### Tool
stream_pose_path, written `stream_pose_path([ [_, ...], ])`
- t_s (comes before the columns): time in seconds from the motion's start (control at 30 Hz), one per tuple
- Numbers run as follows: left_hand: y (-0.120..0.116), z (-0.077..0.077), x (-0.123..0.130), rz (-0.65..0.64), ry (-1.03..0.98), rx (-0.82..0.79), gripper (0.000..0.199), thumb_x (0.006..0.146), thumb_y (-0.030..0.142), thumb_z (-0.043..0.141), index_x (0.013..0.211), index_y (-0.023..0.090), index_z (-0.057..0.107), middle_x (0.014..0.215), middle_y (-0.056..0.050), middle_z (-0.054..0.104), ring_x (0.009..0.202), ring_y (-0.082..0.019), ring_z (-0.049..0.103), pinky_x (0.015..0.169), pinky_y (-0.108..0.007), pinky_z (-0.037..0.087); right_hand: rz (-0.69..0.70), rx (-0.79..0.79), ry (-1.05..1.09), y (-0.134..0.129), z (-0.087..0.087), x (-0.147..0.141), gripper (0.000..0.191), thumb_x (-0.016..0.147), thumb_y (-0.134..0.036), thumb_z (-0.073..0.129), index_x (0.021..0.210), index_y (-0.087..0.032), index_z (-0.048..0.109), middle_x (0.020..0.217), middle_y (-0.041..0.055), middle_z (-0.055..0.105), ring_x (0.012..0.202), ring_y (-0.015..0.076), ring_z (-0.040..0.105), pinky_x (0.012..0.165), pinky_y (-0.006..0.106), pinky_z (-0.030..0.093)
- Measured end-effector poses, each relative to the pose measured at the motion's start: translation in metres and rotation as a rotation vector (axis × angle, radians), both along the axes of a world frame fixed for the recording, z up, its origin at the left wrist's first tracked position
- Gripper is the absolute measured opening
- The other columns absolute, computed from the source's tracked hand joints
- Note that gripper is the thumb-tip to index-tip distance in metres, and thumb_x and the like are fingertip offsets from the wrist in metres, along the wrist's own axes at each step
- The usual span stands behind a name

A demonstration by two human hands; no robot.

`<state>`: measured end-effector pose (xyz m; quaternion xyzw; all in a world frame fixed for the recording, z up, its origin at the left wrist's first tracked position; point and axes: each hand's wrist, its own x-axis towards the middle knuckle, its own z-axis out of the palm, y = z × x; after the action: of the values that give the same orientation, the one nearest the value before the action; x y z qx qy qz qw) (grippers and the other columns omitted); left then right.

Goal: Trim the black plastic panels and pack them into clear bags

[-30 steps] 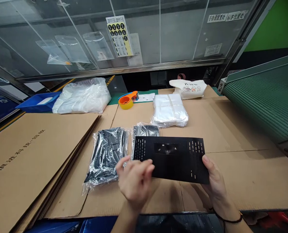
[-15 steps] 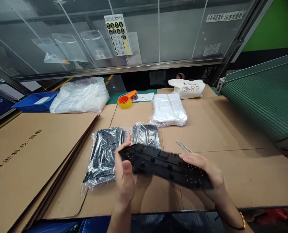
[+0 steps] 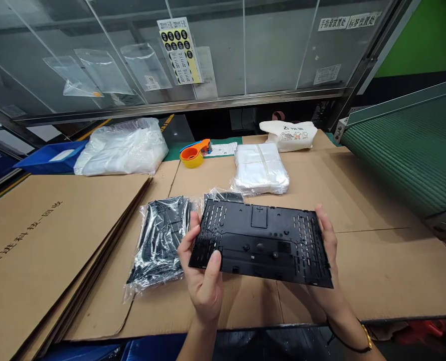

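Left hand (image 3: 203,286) clasps the black panel (image 3: 260,240), thumb on its face; right hand (image 3: 331,250) holds its right edge, fingers curled

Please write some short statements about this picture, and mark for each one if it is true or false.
1. The left hand and the right hand both hold the black panel. True.
2. The panel has slots at only one end. False: there are slots at both ends.
3. The black parts near the left hand are unwrapped. False: these black parts are in clear plastic.
4. A blue tray is beside a white plastic bag. True.
5. The tape dispenser is blue only. False: the tape dispenser shows orange.
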<state>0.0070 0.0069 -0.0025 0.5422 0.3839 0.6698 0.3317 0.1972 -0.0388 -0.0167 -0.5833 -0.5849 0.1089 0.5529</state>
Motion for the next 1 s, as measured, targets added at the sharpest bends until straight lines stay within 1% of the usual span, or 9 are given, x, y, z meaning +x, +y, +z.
stream_pose_path([
  [0.1, 0.000, -0.002, 0.000, 0.003, 0.050, 0.036, 0.046, 0.088, 0.025, 0.056, 0.132, 0.028, 0.043, 0.154, -0.006, 0.031, 0.144, -0.026, 0.023, 0.119, -0.048, 0.021, 0.013, -0.038, 0.009, 0.002, -0.001, 0.004, 0.081, 0.089, -0.038, 0.060, 0.153, -0.030, 0.012, 0.159, 0.0024, 0.016, 0.146, 0.0257, 0.013, 0.119, 0.048, 0.018],
  [0.2, 0.001, -0.005, 0.000, -0.023, 0.065, 0.090, 0.055, 0.084, 0.030, 0.064, 0.134, 0.026, 0.041, 0.154, -0.009, 0.031, 0.144, -0.028, 0.022, 0.119, -0.048, 0.020, 0.034, -0.076, 0.028, 0.003, -0.005, 0.008, 0.079, 0.091, -0.037, 0.057, 0.154, -0.029, 0.011, 0.160, 0.0030, 0.014, 0.146, 0.0258, 0.012, 0.118, 0.046, 0.021],
  [0.37, 0.000, -0.005, 0.002, -0.030, 0.051, 0.120, 0.063, 0.079, 0.026, 0.070, 0.135, 0.024, 0.042, 0.153, -0.009, 0.032, 0.144, -0.028, 0.021, 0.120, -0.045, 0.018, 0.062, -0.096, 0.109, 0.004, -0.007, 0.010, 0.072, 0.094, -0.034, 0.052, 0.153, -0.033, 0.011, 0.160, 0.0004, 0.016, 0.146, 0.0237, 0.013, 0.119, 0.047, 0.017],
  [0.63, 0.000, -0.001, 0.008, 0.037, 0.070, 0.224, 0.072, 0.076, 0.039, 0.075, 0.138, 0.023, 0.042, 0.148, -0.008, 0.040, 0.141, -0.025, 0.030, 0.117, -0.037, 0.029, 0.134, -0.104, 0.283, 0.005, -0.007, 0.009, 0.071, 0.093, -0.043, 0.054, 0.152, -0.036, 0.015, 0.160, -0.0007, 0.016, 0.145, 0.0225, 0.019, 0.119, 0.045, 0.020],
  [0.73, 0.000, -0.001, 0.011, 0.000, 0.050, 0.233, 0.073, 0.077, 0.042, 0.073, 0.139, 0.023, 0.040, 0.150, -0.007, 0.038, 0.142, -0.024, 0.029, 0.117, -0.035, 0.030, 0.116, -0.101, 0.303, 0.007, -0.011, 0.012, 0.072, 0.091, -0.046, 0.057, 0.151, -0.036, 0.019, 0.158, 0.0003, 0.021, 0.145, 0.0225, 0.021, 0.118, 0.045, 0.020],
  [0.8, -0.001, -0.001, 0.012, -0.035, 0.052, 0.232, 0.075, 0.079, 0.046, 0.070, 0.142, 0.023, 0.038, 0.152, -0.008, 0.034, 0.143, -0.025, 0.026, 0.116, -0.034, 0.030, 0.122, -0.112, 0.310, 0.009, -0.013, 0.015, 0.072, 0.090, -0.046, 0.058, 0.151, -0.037, 0.020, 0.157, 0.0016, 0.026, 0.143, 0.0230, 0.027, 0.117, 0.047, 0.024],
  [0.87, -0.001, -0.001, 0.009, -0.079, 0.083, 0.196, 0.078, 0.081, 0.050, 0.066, 0.146, 0.022, 0.032, 0.155, -0.008, 0.027, 0.143, -0.026, 0.026, 0.116, -0.034, 0.031, 0.132, -0.116, 0.268, 0.010, -0.014, 0.020, 0.066, 0.091, -0.043, 0.057, 0.149, -0.037, 0.027, 0.152, 0.0030, 0.035, 0.139, 0.0231, 0.035, 0.115, 0.048, 0.028],
  [0.93, 0.003, -0.001, 0.004, -0.111, 0.164, 0.130, 0.079, 0.084, 0.053, 0.060, 0.149, 0.023, 0.026, 0.157, -0.009, 0.023, 0.143, -0.028, 0.026, 0.117, -0.038, 0.029, 0.159, -0.102, 0.177, 0.009, -0.013, 0.026, 0.053, 0.091, -0.037, 0.059, 0.141, -0.035, 0.043, 0.146, 0.0030, 0.044, 0.136, 0.0223, 0.039, 0.115, 0.046, 0.028],
  [1.0, 0.011, 0.000, -0.003, -0.113, 0.300, 0.083, 0.076, 0.087, 0.057, 0.052, 0.149, 0.025, 0.025, 0.155, -0.009, 0.026, 0.142, -0.029, 0.025, 0.119, -0.043, 0.023, 0.249, -0.119, 0.135, 0.007, -0.011, 0.031, 0.036, 0.091, -0.031, 0.059, 0.127, -0.033, 0.060, 0.139, 0.0026, 0.053, 0.132, 0.0210, 0.046, 0.113, 0.041, 0.033],
])
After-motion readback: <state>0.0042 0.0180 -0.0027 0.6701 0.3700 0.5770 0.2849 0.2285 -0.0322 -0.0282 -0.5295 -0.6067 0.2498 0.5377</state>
